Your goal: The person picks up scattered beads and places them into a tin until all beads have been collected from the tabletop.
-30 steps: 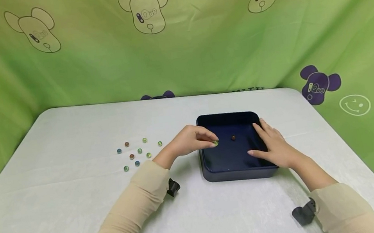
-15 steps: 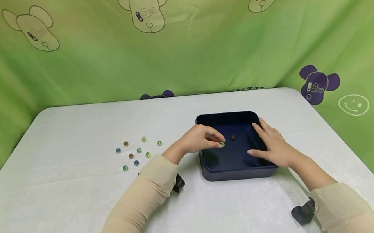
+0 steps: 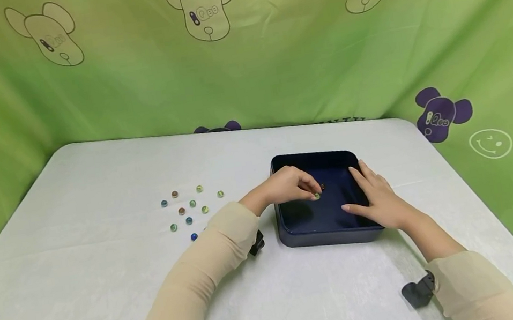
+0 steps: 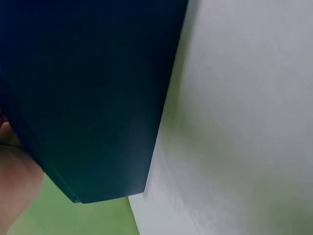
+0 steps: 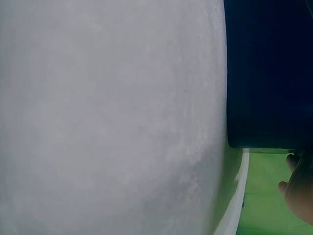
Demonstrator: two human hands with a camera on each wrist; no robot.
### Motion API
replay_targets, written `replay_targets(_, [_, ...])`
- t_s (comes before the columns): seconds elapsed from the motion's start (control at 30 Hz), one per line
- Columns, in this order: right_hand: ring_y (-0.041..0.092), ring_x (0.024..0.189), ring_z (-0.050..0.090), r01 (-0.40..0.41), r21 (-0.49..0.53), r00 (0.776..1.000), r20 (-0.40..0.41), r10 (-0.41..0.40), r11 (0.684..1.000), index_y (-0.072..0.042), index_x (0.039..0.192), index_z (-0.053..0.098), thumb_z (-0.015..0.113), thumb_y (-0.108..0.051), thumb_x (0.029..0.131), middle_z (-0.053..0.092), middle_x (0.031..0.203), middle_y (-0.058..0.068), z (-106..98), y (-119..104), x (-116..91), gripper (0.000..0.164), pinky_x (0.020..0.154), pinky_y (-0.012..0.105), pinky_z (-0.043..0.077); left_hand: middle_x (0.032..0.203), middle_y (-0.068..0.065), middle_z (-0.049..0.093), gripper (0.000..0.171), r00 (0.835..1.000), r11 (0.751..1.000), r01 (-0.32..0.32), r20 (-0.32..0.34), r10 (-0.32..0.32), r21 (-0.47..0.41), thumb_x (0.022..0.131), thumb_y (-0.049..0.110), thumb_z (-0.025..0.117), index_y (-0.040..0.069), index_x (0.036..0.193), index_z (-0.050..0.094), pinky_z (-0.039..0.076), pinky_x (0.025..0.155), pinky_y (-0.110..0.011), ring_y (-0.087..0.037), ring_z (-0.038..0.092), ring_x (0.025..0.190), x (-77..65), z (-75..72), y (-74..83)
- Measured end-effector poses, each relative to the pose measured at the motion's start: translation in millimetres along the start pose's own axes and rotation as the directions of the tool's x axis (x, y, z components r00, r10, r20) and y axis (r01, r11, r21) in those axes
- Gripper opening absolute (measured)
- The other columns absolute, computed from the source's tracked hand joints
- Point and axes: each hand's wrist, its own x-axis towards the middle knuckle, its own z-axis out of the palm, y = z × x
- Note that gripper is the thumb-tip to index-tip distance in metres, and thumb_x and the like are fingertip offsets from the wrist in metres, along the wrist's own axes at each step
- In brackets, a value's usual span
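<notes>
Inside the dark blue square box [image 3: 332,237], my left hand [image 3: 289,184] pinches a green marble [image 3: 317,196] between thumb and fingertips, over the box floor. Just beyond those fingertips lies a brown marble [image 3: 323,187], partly covered by them in the head view. My right hand [image 3: 378,197] rests on the box's right wall, fingers spread along the rim and thumb reaching inside. In the left wrist view the box's outer side [image 4: 98,107] fills much of the frame, with a bit of the left hand [image 4: 17,181] at its edge. The right wrist view shows fingers [image 5: 298,191] by the box corner.
Several green, blue and brown marbles lie scattered on the white table [image 3: 81,269], left of the box. A dark blue marble [image 3: 194,237] sits close to the left sleeve [image 3: 203,275]. Behind the table hangs a green printed curtain [image 3: 130,90].
My left hand has moved right, carrying the green marble from near the box's left rim to beside the brown marble. The dark blue marble by the sleeve has come into view. My right hand stays put.
</notes>
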Motion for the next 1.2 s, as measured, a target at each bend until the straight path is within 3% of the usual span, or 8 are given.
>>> replay_targets(0.33, [0.042, 0.125, -0.004, 0.01, 0.019, 1.0, -0.014, -0.009, 1.0, -0.002, 0.138, 0.001, 0.053, -0.043, 0.083, -0.013, 0.14, 0.019, 0.7, 1.1, -1.2, 0.086, 0.097, 0.055, -0.002, 0.092, 0.002, 0.063, 0.015, 0.994, 0.988, 0.029, 0.096, -0.044, 0.154, 0.077, 0.01, 0.066, 0.009, 0.091, 0.067, 0.042, 0.066, -0.008, 0.001, 0.056, 0.077, 16.5, 5.7, 1.6])
replay_targets(0.5, [0.041, 0.125, -0.004, 0.005, 0.013, 1.0, -0.018, -0.005, 1.0, -0.003, 0.138, 0.001, 0.053, -0.042, 0.082, -0.012, 0.14, 0.019, 0.8, 0.7, -1.3, 0.086, 0.097, 0.055, -0.001, 0.096, 0.002, 0.062, 0.015, 0.992, 0.973, 0.04, 0.11, -0.066, 0.228, 0.077, 0.011, 0.065, 0.009, 0.092, 0.068, 0.041, 0.066, -0.007, 0.001, 0.055, 0.079, 19.9, 10.5, 0.2])
replay_targets(0.87, [0.04, 0.125, -0.005, 0.015, 0.005, 1.0, -0.006, -0.014, 1.0, -0.003, 0.138, 0.0, 0.052, -0.042, 0.083, -0.013, 0.14, 0.02, 1.3, -0.2, 0.0, 0.086, 0.097, 0.055, -0.001, 0.088, 0.009, 0.061, 0.012, 0.979, 0.891, 0.05, 0.156, -0.134, 0.451, 0.079, 0.016, 0.064, 0.017, 0.09, 0.068, 0.041, 0.065, -0.011, -0.002, 0.053, 0.08, 20.2, 17.6, 0.5])
replay_targets(1.2, [0.041, 0.125, -0.005, 0.013, 0.003, 1.0, -0.005, -0.013, 1.0, -0.003, 0.138, -0.001, 0.053, -0.042, 0.083, -0.013, 0.14, 0.02, 1.2, -0.5, 0.5, 0.086, 0.097, 0.055, -0.002, 0.08, 0.012, 0.058, 0.007, 0.965, 0.866, 0.08, 0.179, -0.191, 0.494, 0.078, 0.016, 0.064, 0.02, 0.083, 0.068, 0.041, 0.062, -0.014, -0.001, 0.051, 0.073, 20.1, 19.2, 1.4])
